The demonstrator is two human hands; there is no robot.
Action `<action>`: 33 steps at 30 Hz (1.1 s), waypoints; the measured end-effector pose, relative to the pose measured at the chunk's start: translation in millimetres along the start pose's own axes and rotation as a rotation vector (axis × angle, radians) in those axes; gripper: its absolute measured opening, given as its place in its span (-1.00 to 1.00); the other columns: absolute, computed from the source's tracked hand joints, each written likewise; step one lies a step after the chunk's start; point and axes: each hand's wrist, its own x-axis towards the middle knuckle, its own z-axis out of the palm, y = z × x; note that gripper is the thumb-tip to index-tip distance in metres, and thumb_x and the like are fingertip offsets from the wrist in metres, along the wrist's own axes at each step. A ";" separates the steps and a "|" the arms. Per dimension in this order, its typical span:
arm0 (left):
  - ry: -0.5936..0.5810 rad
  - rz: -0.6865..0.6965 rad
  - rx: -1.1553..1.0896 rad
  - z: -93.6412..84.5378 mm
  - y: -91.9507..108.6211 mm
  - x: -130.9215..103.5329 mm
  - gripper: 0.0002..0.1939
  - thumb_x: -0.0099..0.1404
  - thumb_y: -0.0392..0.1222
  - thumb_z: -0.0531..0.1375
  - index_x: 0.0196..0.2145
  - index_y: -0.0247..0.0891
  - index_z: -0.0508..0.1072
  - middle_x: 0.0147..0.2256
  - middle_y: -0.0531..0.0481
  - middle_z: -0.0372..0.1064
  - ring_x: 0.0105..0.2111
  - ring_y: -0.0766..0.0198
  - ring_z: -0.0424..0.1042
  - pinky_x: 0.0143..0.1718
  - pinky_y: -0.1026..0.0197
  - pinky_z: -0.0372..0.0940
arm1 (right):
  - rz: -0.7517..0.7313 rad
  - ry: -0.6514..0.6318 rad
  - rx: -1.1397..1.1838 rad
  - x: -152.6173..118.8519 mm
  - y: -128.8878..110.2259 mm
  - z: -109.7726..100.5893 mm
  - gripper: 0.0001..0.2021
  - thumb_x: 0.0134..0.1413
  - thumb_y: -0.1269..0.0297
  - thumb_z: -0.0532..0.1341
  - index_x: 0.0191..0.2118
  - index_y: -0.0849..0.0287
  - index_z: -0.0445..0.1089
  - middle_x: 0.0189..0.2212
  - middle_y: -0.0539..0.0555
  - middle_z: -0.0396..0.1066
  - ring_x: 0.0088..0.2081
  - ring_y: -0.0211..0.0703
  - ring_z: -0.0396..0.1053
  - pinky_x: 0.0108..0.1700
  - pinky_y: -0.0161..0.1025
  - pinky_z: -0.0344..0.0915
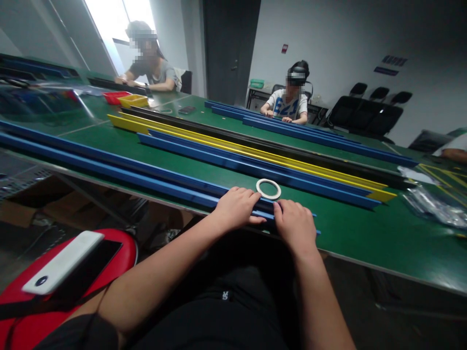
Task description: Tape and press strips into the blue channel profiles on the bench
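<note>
The near blue strip (109,171) is gripped by both hands close to its right end, the fingers of the left hand (237,206) and right hand (297,223) being curled over it; the fingertips are partly hidden. The strip lies beneath the fingers, along the edge of the green table (346,243). A white ring (270,197) is seen just beyond the hands. Farther out, another blue strip (255,167) and a yellow strip (219,145) are laid out. A red container (115,97) and a yellow container (133,101) are placed side by side; their contents cannot be made out. The near blue strip is cut off at the left.
</note>
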 end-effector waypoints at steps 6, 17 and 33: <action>-0.039 0.064 -0.018 -12.1 -9.2 -7.1 -0.35 0.22 0.22 0.23 0.15 -0.14 0.27 0.03 -0.16 0.37 0.05 0.03 0.34 0.05 0.06 0.17 | -0.002 0.046 0.005 -1.2 0.9 1.5 -0.63 0.35 0.16 -0.06 -0.21 0.13 0.48 -0.26 0.13 0.52 -0.20 -0.07 0.38 -0.12 -0.14 0.06; -0.110 -0.107 0.083 -23.5 -68.7 -35.5 -0.24 0.08 0.40 0.23 0.07 -0.17 0.35 -0.11 -0.14 0.43 -0.04 -0.04 0.39 0.01 0.01 0.14 | -0.028 0.057 0.020 -0.7 4.4 3.7 -0.66 0.33 0.17 -0.02 -0.17 0.11 0.50 -0.20 0.10 0.54 -0.16 -0.08 0.40 -0.09 -0.15 0.08; -0.001 -0.089 0.027 8.0 30.8 15.8 -0.31 0.06 0.41 0.24 -0.11 -0.24 0.40 -0.21 -0.16 0.43 -0.15 -0.05 0.39 -0.12 -0.01 0.16 | -0.054 0.049 0.084 -12.7 36.8 -1.8 -0.66 0.35 0.18 -0.02 -0.08 0.15 0.47 -0.16 0.12 0.51 -0.12 -0.10 0.39 -0.04 -0.20 0.15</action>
